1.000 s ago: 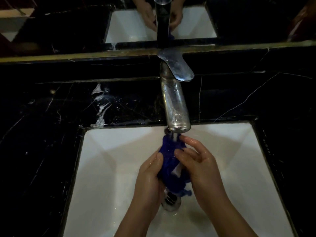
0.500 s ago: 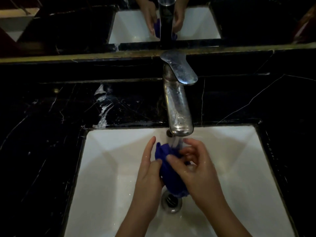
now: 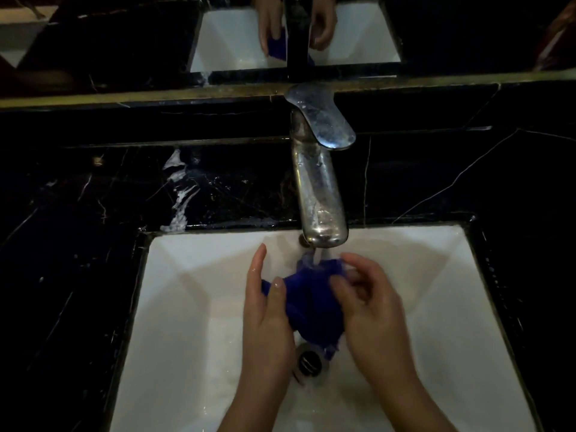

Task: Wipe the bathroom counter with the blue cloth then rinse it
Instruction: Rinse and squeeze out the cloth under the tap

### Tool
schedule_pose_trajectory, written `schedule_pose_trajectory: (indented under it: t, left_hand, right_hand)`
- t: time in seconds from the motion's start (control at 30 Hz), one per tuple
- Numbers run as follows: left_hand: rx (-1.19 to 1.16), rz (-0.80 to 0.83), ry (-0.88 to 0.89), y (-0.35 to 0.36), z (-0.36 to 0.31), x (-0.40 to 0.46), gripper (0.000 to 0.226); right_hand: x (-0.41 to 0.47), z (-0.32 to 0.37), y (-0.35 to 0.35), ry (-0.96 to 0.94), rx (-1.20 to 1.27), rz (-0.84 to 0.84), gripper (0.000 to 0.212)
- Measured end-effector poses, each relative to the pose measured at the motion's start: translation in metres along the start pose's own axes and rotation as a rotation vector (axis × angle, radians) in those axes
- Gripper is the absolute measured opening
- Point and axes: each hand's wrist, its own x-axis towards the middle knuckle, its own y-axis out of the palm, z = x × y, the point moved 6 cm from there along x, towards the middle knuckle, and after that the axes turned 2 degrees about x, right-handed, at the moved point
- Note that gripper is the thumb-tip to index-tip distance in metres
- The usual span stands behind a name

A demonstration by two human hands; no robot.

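Note:
The blue cloth [image 3: 311,302] hangs bunched between my two hands over the white sink [image 3: 187,307], under water running from the chrome tap [image 3: 321,194]. My left hand [image 3: 265,310] holds the cloth's left side with thumb and fingers, the index finger pointing up. My right hand [image 3: 371,307] grips the cloth's right side with curled fingers. The cloth's lower tip dangles just above the drain [image 3: 310,363]. The black marble counter [image 3: 78,229] surrounds the sink.
White soapy smears [image 3: 180,194] lie on the counter left of the tap. A mirror [image 3: 124,35] behind the counter reflects the sink and my hands. The counter stretches dark to the left and right [image 3: 514,182] of the basin.
My hands have drawn apart a little, spreading the cloth wider under the stream. The left hand's fingers have opened upward and the right hand has shifted rightward.

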Motion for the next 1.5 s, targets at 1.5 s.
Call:
schedule_pose_trajectory:
  t: [1.5]
  left_hand:
    - [0.023,0.496,-0.312,-0.029,-0.01,0.04,0.067]
  right_hand:
    - [0.026,0.059,0.007,0.015,-0.115,0.531,0.032]
